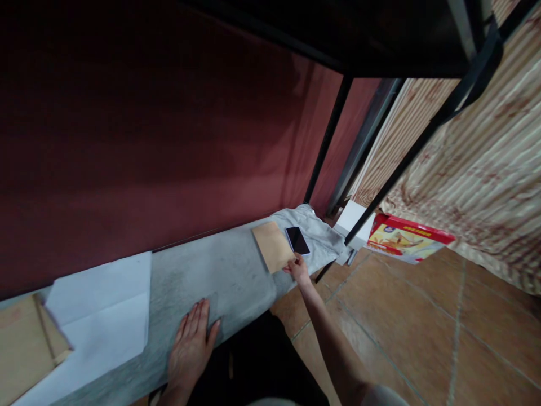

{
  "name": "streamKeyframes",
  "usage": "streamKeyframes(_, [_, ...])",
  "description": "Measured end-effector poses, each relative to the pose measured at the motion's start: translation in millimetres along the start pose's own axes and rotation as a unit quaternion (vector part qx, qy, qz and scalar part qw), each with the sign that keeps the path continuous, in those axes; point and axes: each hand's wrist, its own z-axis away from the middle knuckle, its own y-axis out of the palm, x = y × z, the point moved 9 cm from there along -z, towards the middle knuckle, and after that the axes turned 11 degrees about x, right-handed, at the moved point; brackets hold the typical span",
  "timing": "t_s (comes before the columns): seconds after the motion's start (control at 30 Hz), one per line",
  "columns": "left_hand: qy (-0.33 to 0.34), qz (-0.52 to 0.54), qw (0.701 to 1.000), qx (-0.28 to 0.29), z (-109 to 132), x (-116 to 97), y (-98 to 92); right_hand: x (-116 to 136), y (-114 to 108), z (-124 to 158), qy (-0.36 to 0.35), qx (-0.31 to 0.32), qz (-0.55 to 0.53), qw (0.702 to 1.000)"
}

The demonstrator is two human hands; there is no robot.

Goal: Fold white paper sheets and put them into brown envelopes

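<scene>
My right hand (297,267) reaches out and pinches the near right corner of a tan paper envelope (270,245), which rests on a grey cloth-covered bench (203,270). Just beyond that hand, a phone (298,241) with a dark screen and pale edge lies on the cloth beside the envelope. My left hand (192,338) is flat on the front part of the bench, fingers stretched out, holding nothing. Left of it are white paper sheets (105,310) with a crease. A larger brown paper envelope (25,344) overlaps them at the far left.
A dark red wall (169,163) backs the bench. Black metal posts (329,138) rise at its far end to a dark surface overhead. A red and yellow box (406,238) and a white box (353,220) stand by a striped curtain (477,152) above the tiled floor (406,316).
</scene>
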Motion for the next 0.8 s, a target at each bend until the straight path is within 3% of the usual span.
streamKeyframes(0.17, [-0.005,-0.013,1.000,0.005,1,0,0.1,-12,-7,9,-0.019,-0.025,0.038,0.999])
streamKeyframes(0.27, [-0.001,-0.018,1.000,0.009,1,0,1.7,-4,-8,23,-0.071,-0.060,0.152,0.984])
streamKeyframes(0.37, [-0.002,-0.021,1.000,0.013,2,0,3.7,16,7,41,-0.156,-0.086,0.367,0.913])
streamKeyframes(0.47, [-0.006,-0.020,1.000,0.015,2,1,5.0,22,45,53,-0.225,-0.027,0.513,0.828])
streamKeyframes(0.57, [-0.011,-0.012,1.000,0.021,2,2,6.6,11,80,58,-0.244,0.031,0.604,0.758])
streamKeyframes(0.67, [-0.020,-0.007,0.999,0.028,2,4,7.9,-1,92,55,-0.233,0.042,0.639,0.732])
streamKeyframes(0.8, [-0.034,0.008,0.999,0.041,4,3,7.4,-4,85,43,-0.247,0.029,0.624,0.740])
